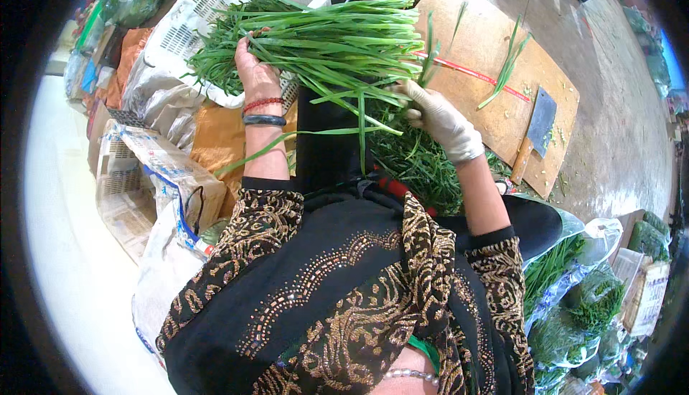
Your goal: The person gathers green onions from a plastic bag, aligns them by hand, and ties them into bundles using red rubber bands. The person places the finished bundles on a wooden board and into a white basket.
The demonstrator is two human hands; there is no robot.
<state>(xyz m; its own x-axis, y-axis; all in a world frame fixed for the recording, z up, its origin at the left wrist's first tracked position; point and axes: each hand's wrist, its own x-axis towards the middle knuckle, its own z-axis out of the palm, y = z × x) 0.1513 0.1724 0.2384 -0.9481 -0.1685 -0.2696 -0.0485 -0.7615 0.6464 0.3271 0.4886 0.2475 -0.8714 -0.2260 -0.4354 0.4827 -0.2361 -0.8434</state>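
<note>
A thick bunch of long green leaves, apparently garlic chives (pixel 334 40), lies crosswise in front of me with its pale cut ends to the right. My bare left hand (pixel 257 69) is wrapped around its leafy left part. On my right hand (pixel 438 112) is a pale glove; its fingers pinch a few leaves at the lower right of the bunch. Several stray blades hang below the bunch. Behind its leafy end stands a white plastic basket (pixel 167 66), partly covered by the greens. More loose greens (pixel 414 163) lie in a heap under my right hand.
Ahead on the right is a wooden board (pixel 457 13) carrying a red strip (pixel 473 73), loose leaves (pixel 506 69) and a cleaver (pixel 541 123) with a wooden handle. Cardboard (pixel 161 153) stands at left. Plastic bags of greens (pixel 570 298) sit at lower right.
</note>
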